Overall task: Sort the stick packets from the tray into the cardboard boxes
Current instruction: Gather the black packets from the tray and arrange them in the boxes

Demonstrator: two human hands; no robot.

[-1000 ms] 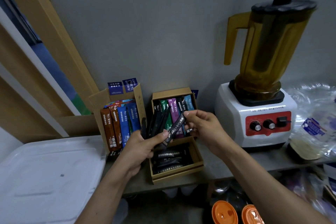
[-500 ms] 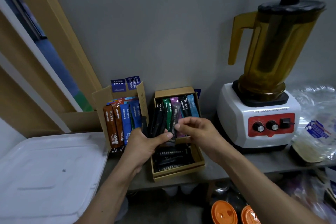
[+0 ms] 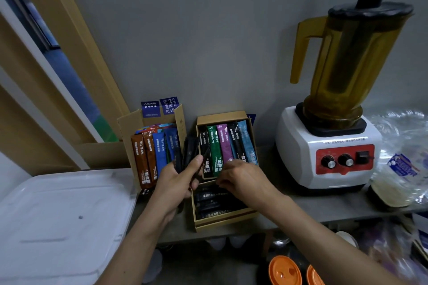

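Note:
Two open cardboard boxes stand against the wall. The left box (image 3: pixel 126 126) holds brown and blue stick packets (image 3: pixel 148 159) upright. The right box (image 3: pixel 223 115) holds black, green, purple and light blue packets (image 3: pixel 222 143) upright. In front of it lies its tray (image 3: pixel 222 223) with black packets flat inside. My left hand (image 3: pixel 179 183) is shut on a bundle of black packets (image 3: pixel 188 150), held upright between the boxes. My right hand (image 3: pixel 243 178) reaches down to the tray's back edge, fingers pinched together; what they hold is hidden.
A white plastic lid (image 3: pixel 58 220) lies at the left. A white blender (image 3: pixel 328 146) with an amber jug stands right of the boxes. A plastic bag (image 3: pixel 403 164) lies at the far right. Orange lids (image 3: pixel 284 271) sit below the shelf edge.
My right hand held a black packet up at the right box, then dropped to the tray's back edge. The left hand stayed put with its bundle.

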